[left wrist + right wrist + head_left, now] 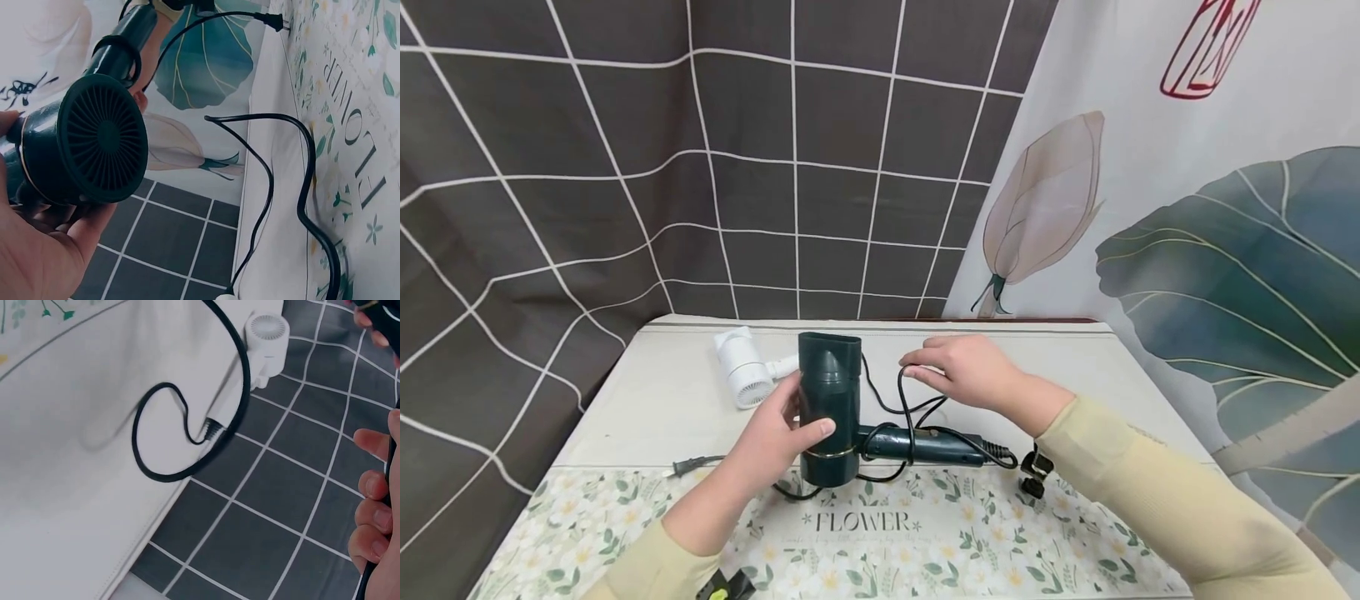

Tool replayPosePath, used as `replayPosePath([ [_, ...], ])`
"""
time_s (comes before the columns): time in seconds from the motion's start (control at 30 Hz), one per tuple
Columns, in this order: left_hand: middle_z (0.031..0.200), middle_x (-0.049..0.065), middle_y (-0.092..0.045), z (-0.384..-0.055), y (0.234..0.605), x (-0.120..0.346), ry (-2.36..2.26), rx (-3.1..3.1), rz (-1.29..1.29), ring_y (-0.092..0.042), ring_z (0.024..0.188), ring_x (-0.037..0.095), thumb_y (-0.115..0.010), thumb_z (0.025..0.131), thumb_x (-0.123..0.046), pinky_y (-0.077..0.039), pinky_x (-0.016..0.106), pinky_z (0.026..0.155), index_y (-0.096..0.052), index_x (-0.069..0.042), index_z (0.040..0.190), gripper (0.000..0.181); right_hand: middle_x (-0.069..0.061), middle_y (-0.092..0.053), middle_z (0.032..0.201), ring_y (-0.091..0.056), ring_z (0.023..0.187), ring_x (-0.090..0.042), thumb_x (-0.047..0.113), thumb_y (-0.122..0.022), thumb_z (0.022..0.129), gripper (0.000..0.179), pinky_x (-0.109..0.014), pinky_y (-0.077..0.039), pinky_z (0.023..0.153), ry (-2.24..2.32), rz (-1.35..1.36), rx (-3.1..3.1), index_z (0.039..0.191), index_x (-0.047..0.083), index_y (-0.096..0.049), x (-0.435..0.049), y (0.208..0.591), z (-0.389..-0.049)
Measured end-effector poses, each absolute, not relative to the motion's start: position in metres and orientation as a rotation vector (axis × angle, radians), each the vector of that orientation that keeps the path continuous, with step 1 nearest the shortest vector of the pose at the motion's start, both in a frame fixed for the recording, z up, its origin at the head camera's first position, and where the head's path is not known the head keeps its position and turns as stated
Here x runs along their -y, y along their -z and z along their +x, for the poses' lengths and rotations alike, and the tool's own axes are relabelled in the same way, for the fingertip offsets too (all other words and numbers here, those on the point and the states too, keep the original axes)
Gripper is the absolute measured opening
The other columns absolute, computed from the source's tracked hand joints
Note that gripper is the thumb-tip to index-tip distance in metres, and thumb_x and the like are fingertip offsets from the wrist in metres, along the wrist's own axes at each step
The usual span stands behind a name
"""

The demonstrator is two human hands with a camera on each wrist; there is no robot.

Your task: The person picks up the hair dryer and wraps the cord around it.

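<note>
My left hand grips the barrel of a dark green hair dryer, thumb across its front. Its flat nozzle points up, and the handle extends to the right with black cord looped around it. In the left wrist view, the round slotted grille faces the camera. My right hand pinches the black power cord above the handle. In the right wrist view, fingers curl around the cord at the right edge. The cord's two-pin plug is left of my left hand.
Behind the green dryer, a white hair dryer lies on the table, its handle partly hidden. A floral mat marked FLOWER covers the table's front. A dark checked curtain and a leaf-printed cloth hang behind.
</note>
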State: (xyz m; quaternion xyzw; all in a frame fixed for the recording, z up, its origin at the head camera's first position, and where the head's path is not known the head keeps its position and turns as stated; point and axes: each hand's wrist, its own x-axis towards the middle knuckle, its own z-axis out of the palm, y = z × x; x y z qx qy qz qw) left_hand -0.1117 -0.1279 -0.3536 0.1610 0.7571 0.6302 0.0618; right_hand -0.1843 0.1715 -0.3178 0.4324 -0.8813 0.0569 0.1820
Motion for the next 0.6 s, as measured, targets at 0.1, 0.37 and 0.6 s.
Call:
replayPosePath([
  [0.1, 0.135, 0.016, -0.055, -0.114, 0.353, 0.125, -1.933, -2.247, 0.471, -0.047, 0.13, 0.032, -0.068, 0.088, -0.023, -0.031, 0.058, 0.111, -0.036, -0.011, 0.15, 0.072, 0.012, -0.067, 0.089, -0.057, 0.065, -0.003, 0.037, -0.056, 0.101, 0.025, -0.028, -0.049, 0.059, -0.155, 1.197, 2.529, 0.113, 0.025, -0.074, -0.174, 0.323, -0.183],
  [0.37, 0.142, 0.011, -0.053, -0.118, 0.351, 0.119, -2.064, -2.125, 0.391, -0.046, 0.135, 0.027, -0.064, 0.089, -0.024, -0.031, 0.055, 0.113, -0.033, -0.014, 0.151, 0.07, 0.009, -0.066, 0.084, -0.059, 0.065, -0.005, 0.03, -0.06, 0.099, 0.019, -0.031, -0.053, 0.062, -0.234, 1.247, 2.519, 0.108, 0.021, -0.074, -0.174, 0.331, -0.184],
  [0.6, 0.141, 0.012, -0.053, -0.12, 0.349, 0.112, -2.154, -2.073, 0.333, -0.048, 0.132, 0.023, -0.062, 0.09, -0.02, -0.038, 0.047, 0.108, -0.034, -0.012, 0.15, 0.066, 0.014, -0.066, 0.084, -0.059, 0.069, -0.001, 0.029, -0.059, 0.099, 0.016, -0.026, -0.052, 0.062, -0.24, 1.203, 2.604, 0.104, 0.026, -0.074, -0.175, 0.339, -0.173],
])
